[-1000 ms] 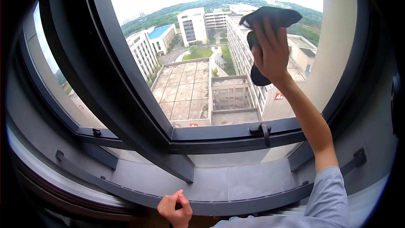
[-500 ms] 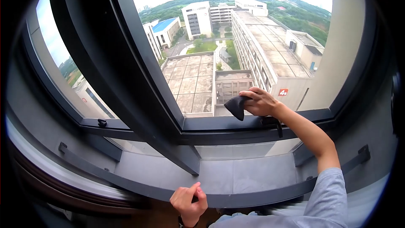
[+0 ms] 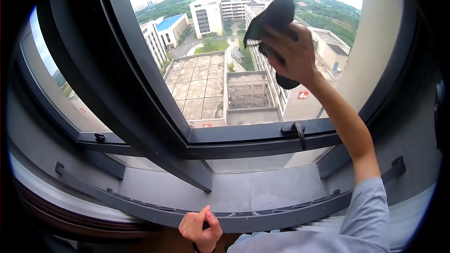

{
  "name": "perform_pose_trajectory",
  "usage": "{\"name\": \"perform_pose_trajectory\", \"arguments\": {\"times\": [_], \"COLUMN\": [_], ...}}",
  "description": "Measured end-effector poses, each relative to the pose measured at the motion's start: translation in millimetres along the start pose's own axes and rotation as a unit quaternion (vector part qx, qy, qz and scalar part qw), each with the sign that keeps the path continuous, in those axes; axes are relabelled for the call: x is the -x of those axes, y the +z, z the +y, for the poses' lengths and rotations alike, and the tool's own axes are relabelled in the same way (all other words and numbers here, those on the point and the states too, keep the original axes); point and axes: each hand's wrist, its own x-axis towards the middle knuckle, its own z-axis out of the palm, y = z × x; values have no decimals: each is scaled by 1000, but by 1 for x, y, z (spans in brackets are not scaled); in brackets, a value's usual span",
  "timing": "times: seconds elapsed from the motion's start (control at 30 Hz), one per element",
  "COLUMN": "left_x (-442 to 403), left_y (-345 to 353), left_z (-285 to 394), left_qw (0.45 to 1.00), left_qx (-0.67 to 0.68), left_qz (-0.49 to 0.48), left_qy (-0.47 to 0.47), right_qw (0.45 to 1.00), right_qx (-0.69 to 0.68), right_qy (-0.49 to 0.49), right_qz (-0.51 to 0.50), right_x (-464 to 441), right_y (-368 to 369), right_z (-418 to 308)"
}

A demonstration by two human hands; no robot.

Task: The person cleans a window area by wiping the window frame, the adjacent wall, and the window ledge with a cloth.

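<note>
My right hand (image 3: 295,56) is closed around a black cloth (image 3: 276,16), spread and bunched in front of the large window pane (image 3: 197,93). Part of the cloth hangs below the fingers; blur hides whether it touches the glass. Below that hand, a black window handle (image 3: 294,130) sits on the bottom of the dark window frame (image 3: 234,136). My left hand (image 3: 201,230) stays low near my body, fingers curled in and thumb against them, with nothing seen in it. It is close to the dark curved railing (image 3: 262,224).
A thick dark mullion (image 3: 126,89) divides the window, with a narrower pane and a second handle (image 3: 99,137) at left. A grey tiled ledge (image 3: 229,189) lies between window and railing. Pale curtain fabric (image 3: 61,201) gathers at lower left. Buildings and trees show outside.
My right hand has risen with the black cloth from near the window handle to the upper part of the pane, uncovering the handle. The left hand stays curled; the view has shifted slightly.
</note>
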Motion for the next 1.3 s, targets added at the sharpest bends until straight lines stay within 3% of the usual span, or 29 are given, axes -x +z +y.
{"name": "perform_pose_trajectory", "arguments": {"times": [0.1,0.17,0.23,0.27,0.47,0.53,0.63,0.7,0.77,0.83,0.97,1.17,1.23,1.3], "left_x": [-1,1,0,0,-1,0,4,2,1,0,4,1,1,-1], "left_y": [-2,-3,-2,-3,-3,-2,-1,0,-1,-1,-1,-2,-3,-2], "left_z": [-2,-4,-6,-6,-7,-7,-5,-3,1,1,-5,-4,-1,2], "left_qw": [1000,1000,1000,999,999,999,999,1000,1000,1000,1000,1000,1000,1000], "left_qx": [-2,3,13,19,38,37,36,15,5,-7,-2,-1,-5,-6], "left_qz": [2,1,4,2,5,2,-6,0,2,3,-7,-11,-14,-16], "left_qy": [12,17,23,29,37,40,33,16,14,12,16,19,21,7], "right_qw": [985,967,929,929,942,966,997,990,992,990,996,956,908,823], "right_qx": [-137,-169,-200,-200,-204,-159,-10,55,107,71,-62,-213,-250,-239], "right_qy": [-78,-157,-198,-200,-201,-175,-73,43,72,45,-64,-107,-61,-21], "right_qz": [-68,-106,-239,-240,-177,-104,16,120,16,116,5,-173,-330,-514], "right_x": [55,91,118,121,77,35,-26,-56,-52,-44,14,97,114,128], "right_y": [20,27,27,31,11,-2,-24,-22,-27,-7,5,-2,-17,-35], "right_z": [-47,-75,-97,-97,-55,-16,57,90,85,56,0,-46,-62,-76]}}
